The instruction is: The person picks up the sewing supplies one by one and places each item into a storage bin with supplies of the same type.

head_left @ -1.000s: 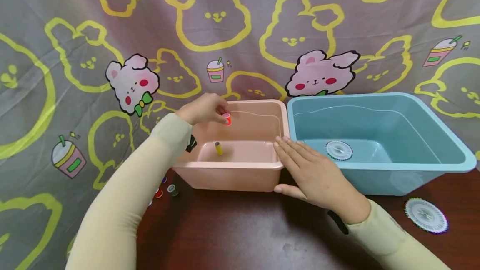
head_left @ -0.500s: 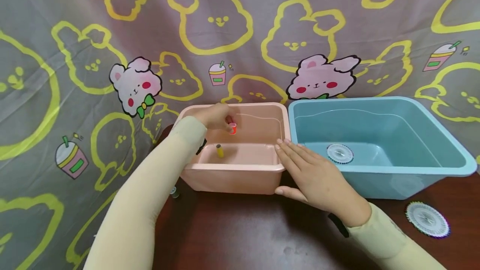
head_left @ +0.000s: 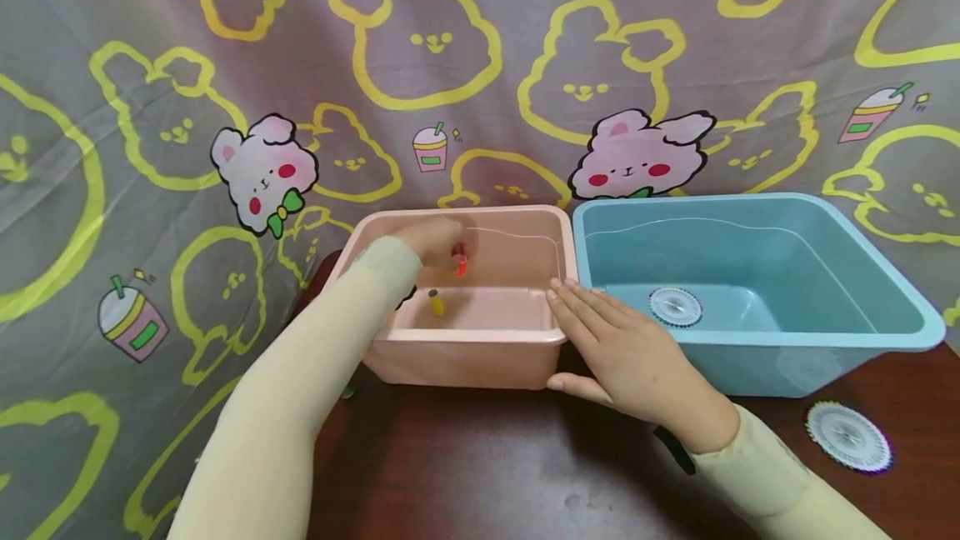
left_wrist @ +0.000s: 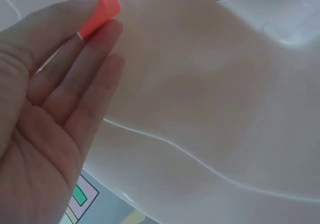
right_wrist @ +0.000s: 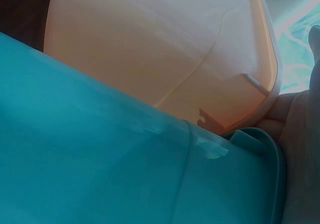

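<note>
My left hand (head_left: 437, 242) reaches down inside the pink tub (head_left: 465, 335), near its back wall. In the left wrist view, thumb and fingers pinch a small orange-red spool of thread (left_wrist: 103, 10) at their tips. A yellow spool with a dark end (head_left: 437, 303) stands on the tub floor, below and to the left of the held one. My right hand (head_left: 633, 352) lies with straight fingers over the front corner where the pink tub meets the blue tub (head_left: 810, 340). The right wrist view shows both tubs' undersides, with part of this hand (right_wrist: 300, 134) at the rims.
A white wheel of pins (head_left: 676, 307) lies inside the blue tub. Another pin wheel (head_left: 849, 437) lies on the dark wooden table (head_left: 480, 457), front right. Left of the pink tub, a green spool (head_left: 347, 392) is mostly hidden by my sleeve. A patterned curtain (head_left: 510, 40) hangs behind.
My left hand has moved right and lower into the pink tub, carrying the orange-red spool. My left sleeve now covers the spools left of the tub. My right hand has stayed in place.
</note>
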Demonstrator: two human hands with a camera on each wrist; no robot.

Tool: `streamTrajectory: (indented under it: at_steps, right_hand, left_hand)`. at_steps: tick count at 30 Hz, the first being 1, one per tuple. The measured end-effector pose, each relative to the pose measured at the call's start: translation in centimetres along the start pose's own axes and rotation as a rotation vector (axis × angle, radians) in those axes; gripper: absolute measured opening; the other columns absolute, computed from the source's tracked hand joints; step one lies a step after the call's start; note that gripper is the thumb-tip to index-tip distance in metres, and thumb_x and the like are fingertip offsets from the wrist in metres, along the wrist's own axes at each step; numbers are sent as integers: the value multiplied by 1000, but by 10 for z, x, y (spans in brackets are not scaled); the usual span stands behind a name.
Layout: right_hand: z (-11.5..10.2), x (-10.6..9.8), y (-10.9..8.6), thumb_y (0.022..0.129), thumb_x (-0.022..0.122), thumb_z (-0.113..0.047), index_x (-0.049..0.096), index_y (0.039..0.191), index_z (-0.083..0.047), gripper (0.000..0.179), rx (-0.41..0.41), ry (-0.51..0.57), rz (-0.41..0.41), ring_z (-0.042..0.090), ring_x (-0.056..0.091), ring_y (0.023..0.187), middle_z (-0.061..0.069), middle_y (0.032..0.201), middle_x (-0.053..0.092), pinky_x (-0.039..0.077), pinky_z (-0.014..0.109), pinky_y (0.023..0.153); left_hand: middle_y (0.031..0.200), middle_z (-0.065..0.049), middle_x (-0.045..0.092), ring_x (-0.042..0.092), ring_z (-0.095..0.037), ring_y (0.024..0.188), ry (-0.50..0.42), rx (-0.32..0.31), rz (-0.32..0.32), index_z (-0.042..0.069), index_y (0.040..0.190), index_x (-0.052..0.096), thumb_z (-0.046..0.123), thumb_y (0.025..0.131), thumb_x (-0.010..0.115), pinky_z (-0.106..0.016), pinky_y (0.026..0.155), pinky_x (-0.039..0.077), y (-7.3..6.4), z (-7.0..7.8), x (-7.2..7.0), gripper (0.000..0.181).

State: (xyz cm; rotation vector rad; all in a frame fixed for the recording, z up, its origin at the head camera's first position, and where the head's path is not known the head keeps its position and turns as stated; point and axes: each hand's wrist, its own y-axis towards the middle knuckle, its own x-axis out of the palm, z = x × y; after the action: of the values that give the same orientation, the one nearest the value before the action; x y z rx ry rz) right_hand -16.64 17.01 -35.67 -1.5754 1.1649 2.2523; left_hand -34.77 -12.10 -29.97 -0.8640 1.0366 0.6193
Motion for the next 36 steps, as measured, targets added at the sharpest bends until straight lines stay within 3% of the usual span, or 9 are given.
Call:
streamTrajectory:
  at_steps: [5, 7, 12, 13, 15, 20, 22, 25, 36]
  right_hand:
    - [-1, 1, 1, 100, 24, -72, 44, 150, 2, 92, -1, 7, 14, 32, 40, 145, 18, 156, 43, 39, 49, 114]
    - [-2, 1, 1, 100, 25, -72, 44, 150, 2, 91, -4, 9, 16, 32, 40, 144, 18, 156, 43, 39, 49, 113]
    - [-2, 1, 2, 100, 24, -72, 44, 150, 2, 92, -6, 13, 19, 32, 41, 144, 18, 156, 43, 40, 49, 113]
    - [-2, 0, 2, 100, 23, -72, 44, 150, 2, 92, -6, 13, 21, 32, 41, 144, 18, 156, 43, 39, 49, 113]
    - [-2, 0, 2, 100, 23, -72, 44, 150, 3, 92, -6, 15, 23, 32, 41, 144, 18, 156, 43, 39, 49, 113]
    - [-2, 0, 1, 101, 23, -71, 44, 150, 3, 91, -5, 13, 28, 32, 41, 144, 19, 155, 44, 39, 49, 113]
    - [-2, 0, 1, 101, 23, -71, 45, 149, 3, 91, -6, 13, 27, 32, 42, 144, 19, 155, 44, 39, 49, 113]
    - [-2, 0, 1, 101, 24, -71, 45, 149, 3, 91, -6, 15, 23, 32, 41, 144, 18, 156, 43, 39, 49, 113]
    - [0, -2, 1, 100, 24, -72, 44, 150, 2, 91, 2, 14, 2, 32, 41, 144, 18, 156, 43, 40, 49, 113]
  left_hand:
    - [65, 0, 42, 36, -16, 60, -86, 8, 3, 1, 78, 61, -9, 80, 52, -28, 61, 32, 9, -6, 8, 14]
    - [65, -1, 43, 37, -17, 60, -143, -15, 0, 0, 76, 58, -6, 81, 53, -28, 61, 33, 12, -8, 12, 9]
    - [59, 2, 38, 34, -16, 56, -99, -61, -33, 7, 68, 57, -3, 82, 57, -28, 57, 32, 15, -8, 15, 17]
    - [57, 2, 36, 33, -16, 55, -52, -50, -36, 9, 65, 56, -4, 81, 57, -28, 55, 31, 15, -6, 15, 20]
    - [56, 1, 33, 29, -17, 53, -93, -78, -56, 9, 62, 51, -4, 81, 55, -29, 53, 28, 15, -4, 15, 24]
    - [60, 2, 44, 39, -15, 58, 57, -3, -64, 11, 64, 54, -6, 79, 56, -27, 58, 32, 19, -3, 18, 23]
    - [63, 4, 53, 46, -14, 63, 179, 37, -53, 13, 66, 59, -4, 79, 60, -27, 61, 37, 22, -6, 21, 22]
    - [69, 6, 62, 53, -15, 69, 245, 29, -52, 17, 69, 66, 0, 81, 69, -28, 64, 42, 27, -9, 27, 21]
    - [69, 5, 61, 55, -15, 69, 353, 34, -95, 17, 68, 64, 8, 82, 81, -28, 65, 43, 36, -4, 33, 24]
